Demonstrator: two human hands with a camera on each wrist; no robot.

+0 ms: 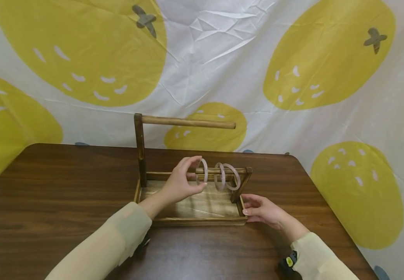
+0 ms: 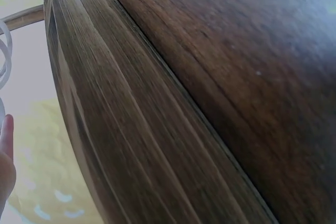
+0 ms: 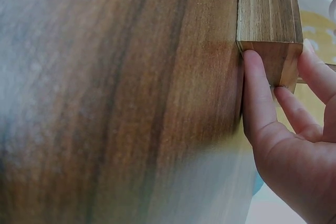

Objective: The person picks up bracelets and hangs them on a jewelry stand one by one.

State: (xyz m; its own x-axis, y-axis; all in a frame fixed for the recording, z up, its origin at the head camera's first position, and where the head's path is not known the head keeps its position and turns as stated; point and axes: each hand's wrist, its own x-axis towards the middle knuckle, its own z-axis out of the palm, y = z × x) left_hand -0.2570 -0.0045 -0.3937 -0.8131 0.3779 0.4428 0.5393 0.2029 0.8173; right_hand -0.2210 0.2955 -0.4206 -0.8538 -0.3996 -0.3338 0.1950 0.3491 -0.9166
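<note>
My left hand (image 1: pixel 181 181) pinches a pale translucent bangle (image 1: pixel 206 171) between thumb and fingers, around the free left end of a wooden rack's lower bar (image 1: pixel 211 170). Two similar pale bangles hang farther right on that bar, one (image 1: pixel 222 177) slightly apart from the other (image 1: pixel 237 182). My right hand (image 1: pixel 264 210) holds the rack's right end, its thumb on the tray rim (image 1: pixel 202 221) near the front corner. In the right wrist view, fingertips (image 3: pixel 253 62) touch the tray's end face (image 3: pixel 270 59). The left wrist view catches only part of the left hand (image 2: pixel 6 161).
A higher wooden bar (image 1: pixel 188 122) extends right from the rack's tall left post (image 1: pixel 140 151). The rack stands on a dark wooden table (image 1: pixel 65 186). Behind hangs a white cloth (image 1: pixel 219 70) with large yellow fruit prints.
</note>
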